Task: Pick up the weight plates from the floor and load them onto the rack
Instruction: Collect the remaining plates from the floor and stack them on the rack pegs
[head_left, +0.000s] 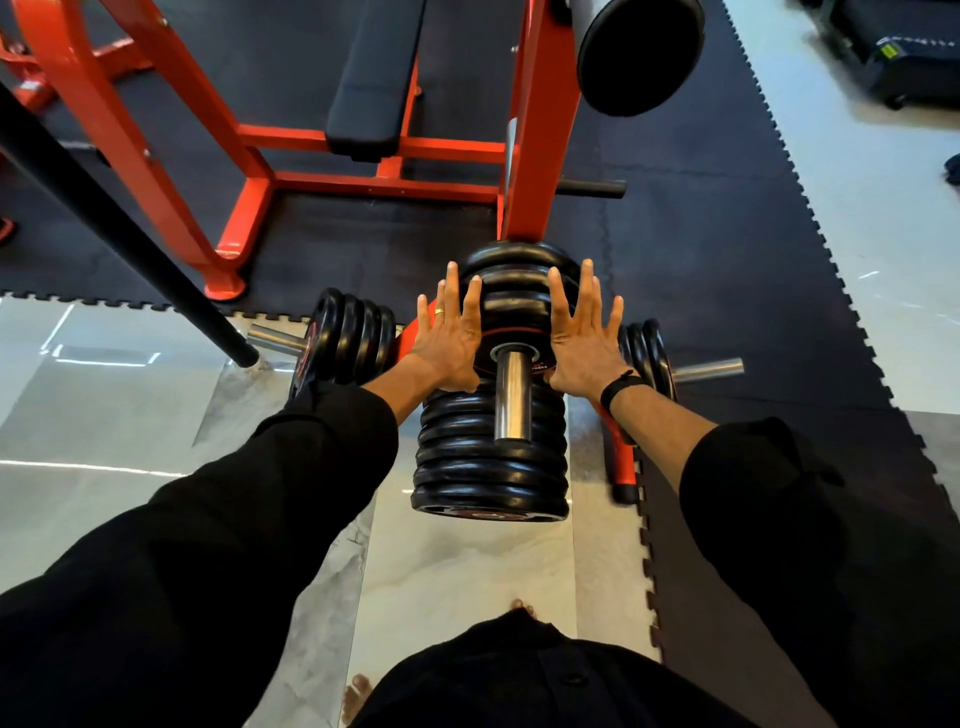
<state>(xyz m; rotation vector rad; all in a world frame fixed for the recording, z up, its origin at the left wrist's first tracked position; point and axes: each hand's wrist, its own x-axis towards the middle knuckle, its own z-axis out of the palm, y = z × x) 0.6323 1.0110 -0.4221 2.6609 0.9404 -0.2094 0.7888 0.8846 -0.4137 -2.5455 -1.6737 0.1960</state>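
Observation:
A black weight plate with a red ring (511, 325) sits on a chrome peg (511, 395) of the orange rack (540, 156), in front of other black plates. My left hand (449, 338) and my right hand (584, 335) lie flat against its face, fingers spread, one on each side of the peg. Below the peg hangs a stack of several black plates (491, 462). More plates sit on the left side peg (348, 338) and on the right side peg (647, 358).
An orange bench frame with a black pad (374, 78) stands behind the rack on black rubber mats. A black bar (119, 223) slants across the left. A padded roller (639, 52) hangs at top right. Pale tiles lie under my bare feet (358, 696).

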